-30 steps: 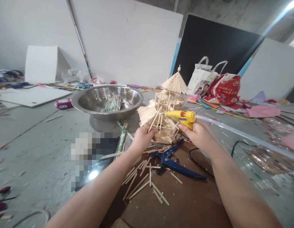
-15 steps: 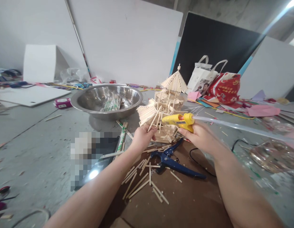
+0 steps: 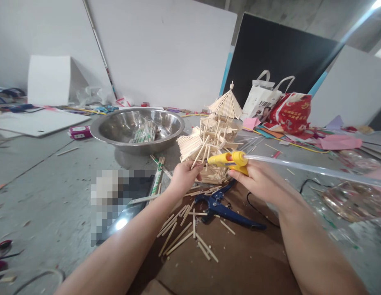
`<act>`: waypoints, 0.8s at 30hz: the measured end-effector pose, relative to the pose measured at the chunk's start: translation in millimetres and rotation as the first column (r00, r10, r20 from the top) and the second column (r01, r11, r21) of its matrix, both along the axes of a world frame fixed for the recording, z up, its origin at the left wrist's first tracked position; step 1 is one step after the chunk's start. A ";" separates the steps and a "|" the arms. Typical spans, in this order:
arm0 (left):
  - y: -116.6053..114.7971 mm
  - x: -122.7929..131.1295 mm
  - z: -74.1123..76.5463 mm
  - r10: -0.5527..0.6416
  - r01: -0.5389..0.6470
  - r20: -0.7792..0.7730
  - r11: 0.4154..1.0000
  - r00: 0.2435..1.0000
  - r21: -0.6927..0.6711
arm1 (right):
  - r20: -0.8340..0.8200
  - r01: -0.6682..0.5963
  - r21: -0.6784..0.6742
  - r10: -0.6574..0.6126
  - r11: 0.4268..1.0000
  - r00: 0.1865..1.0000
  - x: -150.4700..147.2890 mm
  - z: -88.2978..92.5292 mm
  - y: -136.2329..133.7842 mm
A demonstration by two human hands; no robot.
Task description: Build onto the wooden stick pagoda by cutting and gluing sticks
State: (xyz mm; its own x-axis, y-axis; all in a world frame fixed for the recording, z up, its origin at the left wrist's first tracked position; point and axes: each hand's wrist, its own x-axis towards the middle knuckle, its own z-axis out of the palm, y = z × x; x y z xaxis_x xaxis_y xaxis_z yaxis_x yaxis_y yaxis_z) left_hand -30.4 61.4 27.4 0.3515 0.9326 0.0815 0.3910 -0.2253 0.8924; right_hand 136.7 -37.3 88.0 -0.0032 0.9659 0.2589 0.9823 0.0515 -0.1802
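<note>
A pagoda-like model of thin wooden sticks (image 3: 190,146) stands in the middle, topped by a pointed roof. My left hand (image 3: 184,177) is closed at its near left side, pinching a thin wooden stick (image 3: 199,153) that slants up in front of the model. My right hand (image 3: 259,178) grips a yellow hot glue gun (image 3: 229,159), its nozzle pointing left, close to my left fingertips. A long clear glue stick (image 3: 288,162) runs out of the gun's back end. Whether the nozzle touches a stick, I cannot tell.
A blue cutter (image 3: 229,215) and loose cut sticks (image 3: 178,237) lie on the brown board (image 3: 245,262) below my hands. Behind on the left is a steel basin (image 3: 101,131) holding wrapped sticks. A dark tablet-like object (image 3: 131,213) lies left. Bags (image 3: 290,112) stand back right.
The glue gun in my right hand has moved slightly down and left, nearer to my left fingers. My left hand keeps its pinch in nearly the same place.
</note>
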 end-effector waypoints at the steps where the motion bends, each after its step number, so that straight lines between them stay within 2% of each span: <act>1: -0.3 -0.1 0.2 0.001 -0.001 0.003 1.000 1.000 -0.001 | 0.004 0.002 0.005 -0.002 1.000 1.000 -0.4 -0.1 -0.1; 14: -1.4 0.5 1.6 0.010 -0.010 0.009 1.000 1.000 -0.016 | 0.061 -0.010 0.005 0.009 1.000 0.998 -1.2 -1.3 0.2; 24: 0.2 1.4 -1.6 -0.003 0.003 0.015 1.000 1.000 -0.008 | 0.019 0.005 0.084 -0.006 0.996 1.000 2.5 0.2 -1.0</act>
